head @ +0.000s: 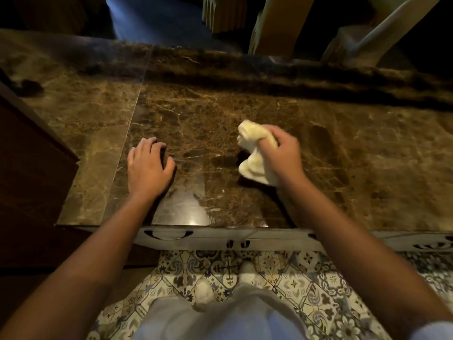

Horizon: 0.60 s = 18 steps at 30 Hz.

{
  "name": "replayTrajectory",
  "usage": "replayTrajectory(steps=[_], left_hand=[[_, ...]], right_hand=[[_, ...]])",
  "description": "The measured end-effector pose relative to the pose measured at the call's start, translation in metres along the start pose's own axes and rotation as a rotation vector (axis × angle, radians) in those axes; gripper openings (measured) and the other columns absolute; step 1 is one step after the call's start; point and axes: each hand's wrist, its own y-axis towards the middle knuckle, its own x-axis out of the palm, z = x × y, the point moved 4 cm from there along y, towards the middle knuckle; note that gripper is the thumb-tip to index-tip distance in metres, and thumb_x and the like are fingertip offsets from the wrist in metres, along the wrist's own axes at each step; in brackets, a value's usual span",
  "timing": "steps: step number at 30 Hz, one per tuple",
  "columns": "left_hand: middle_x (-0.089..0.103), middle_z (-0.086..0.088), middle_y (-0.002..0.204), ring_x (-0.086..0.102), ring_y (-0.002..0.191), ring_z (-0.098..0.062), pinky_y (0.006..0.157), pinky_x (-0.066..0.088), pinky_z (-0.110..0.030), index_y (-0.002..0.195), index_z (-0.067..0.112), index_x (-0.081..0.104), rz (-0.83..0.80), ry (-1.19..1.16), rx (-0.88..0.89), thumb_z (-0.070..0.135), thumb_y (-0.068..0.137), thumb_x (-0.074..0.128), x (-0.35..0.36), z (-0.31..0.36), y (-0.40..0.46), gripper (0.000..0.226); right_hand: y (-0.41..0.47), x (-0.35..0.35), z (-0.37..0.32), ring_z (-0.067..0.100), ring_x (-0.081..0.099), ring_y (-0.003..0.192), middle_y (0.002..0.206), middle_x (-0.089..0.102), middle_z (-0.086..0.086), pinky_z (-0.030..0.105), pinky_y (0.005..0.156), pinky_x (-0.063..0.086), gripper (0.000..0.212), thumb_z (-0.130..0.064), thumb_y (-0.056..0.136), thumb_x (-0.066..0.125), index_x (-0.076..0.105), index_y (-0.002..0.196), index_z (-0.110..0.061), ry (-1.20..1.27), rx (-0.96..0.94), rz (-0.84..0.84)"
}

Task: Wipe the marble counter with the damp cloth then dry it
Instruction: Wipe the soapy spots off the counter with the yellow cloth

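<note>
Gripping the bunched cloth (255, 153), right hand (282, 153); left hand (147, 168) splayed on counter (367, 168).

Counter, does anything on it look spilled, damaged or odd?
Nothing stands out. The marble counter is bare apart from the left hand resting on it and the right hand gripping a bunched pale cloth.

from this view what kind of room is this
Probably a home kitchen or bathroom vanity. A polished brown marble counter sits over a pale drawer front with a dark handle, above a patterned tile floor. The right hand holds a cloth.
</note>
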Motion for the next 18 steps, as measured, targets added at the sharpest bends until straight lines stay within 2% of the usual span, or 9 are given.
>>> replayTrajectory(steps=[6,9,12,16,18], left_hand=[[0.052,-0.012,0.149,0.039,0.147,-0.031,0.123,0.021,-0.050,0.136,0.010,0.059,0.014,0.040,-0.009,0.033,0.098,0.059,0.005,-0.002,0.003,0.044],[0.051,-0.010,0.150,0.038,0.148,-0.031,0.123,0.022,-0.051,0.135,0.012,0.059,0.027,0.057,-0.021,0.033,0.098,0.060,0.007,-0.001,0.005,0.043],[0.051,-0.010,0.151,0.038,0.149,-0.031,0.123,0.023,-0.052,0.134,0.012,0.059,0.032,0.068,-0.010,0.032,0.097,0.060,0.005,0.002,0.004,0.042],[0.050,-0.010,0.152,0.036,0.150,-0.030,0.124,0.023,-0.052,0.134,0.011,0.058,0.005,0.080,-0.041,0.033,0.097,0.059,0.007,0.002,0.007,0.043],[0.050,-0.010,0.153,0.036,0.151,-0.030,0.124,0.023,-0.052,0.134,0.012,0.059,0.005,0.081,-0.041,0.033,0.097,0.059,0.007,0.002,0.005,0.043]], right_hand=[[0.125,0.004,0.020,-0.001,0.064,0.101,0.112,0.072,-0.014,0.023,0.080,0.051,0.036,-0.031,0.092,0.058,0.072,0.125,-0.031,-0.075,0.017,-0.020],[0.173,0.021,0.022,-0.004,0.063,0.099,0.109,0.071,-0.015,0.021,0.079,0.050,0.037,-0.032,0.091,0.058,0.072,0.125,-0.030,-0.087,0.003,-0.061],[0.201,0.041,0.021,0.003,0.067,0.098,0.104,0.073,-0.015,0.026,0.081,0.054,0.034,-0.032,0.091,0.059,0.075,0.120,-0.027,-0.080,-0.032,-0.146],[0.205,0.076,0.021,-0.007,0.068,0.084,0.091,0.074,-0.021,0.020,0.073,0.054,0.025,-0.027,0.085,0.061,0.076,0.103,-0.037,-0.030,-0.059,-0.281],[0.186,0.086,0.019,-0.005,0.068,0.086,0.095,0.075,-0.017,0.021,0.076,0.055,0.028,-0.024,0.085,0.064,0.078,0.109,-0.027,-0.028,-0.097,-0.337]])
